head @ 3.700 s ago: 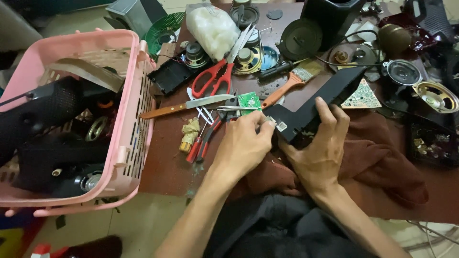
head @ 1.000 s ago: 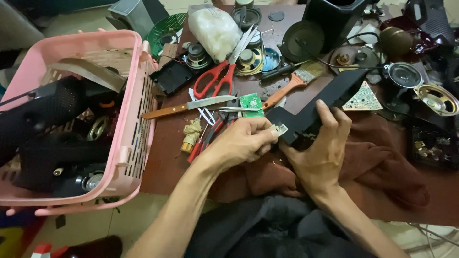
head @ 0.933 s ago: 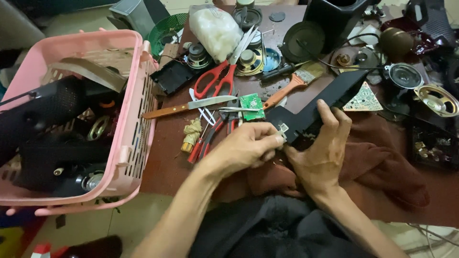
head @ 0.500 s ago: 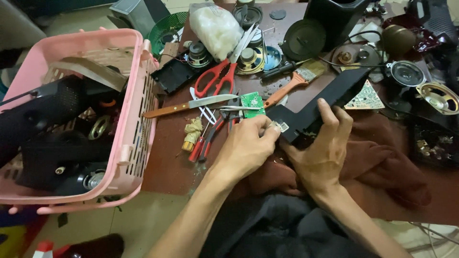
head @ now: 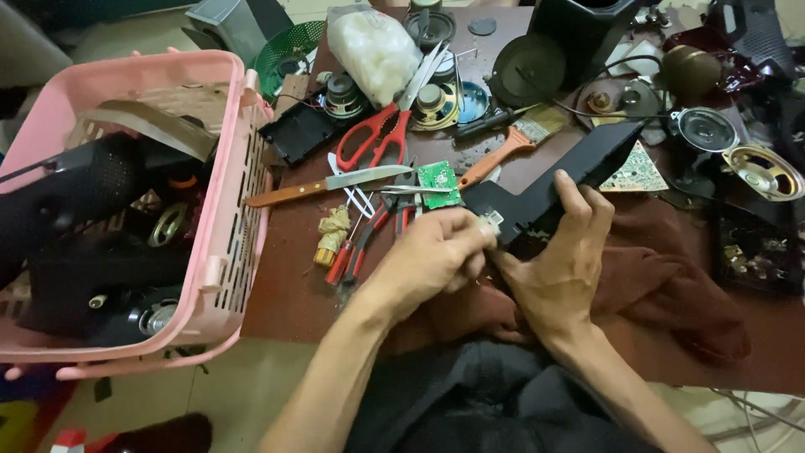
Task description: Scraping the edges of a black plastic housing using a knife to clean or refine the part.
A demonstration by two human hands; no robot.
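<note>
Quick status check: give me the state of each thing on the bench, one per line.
Black casing: gripped by right hand, tilted.
Left hand: closed at the casing's near end.
Scissors: shut, lying flat.
Knife: lying flat, untouched.
Pink basket: filled with dark parts.

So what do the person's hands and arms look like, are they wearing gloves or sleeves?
No gloves and no sleeves show. The left hand and right hand are bare, and both forearms are bare down to the picture's bottom edge. No rings, watch or bracelets show. The fingernails are short.
</note>
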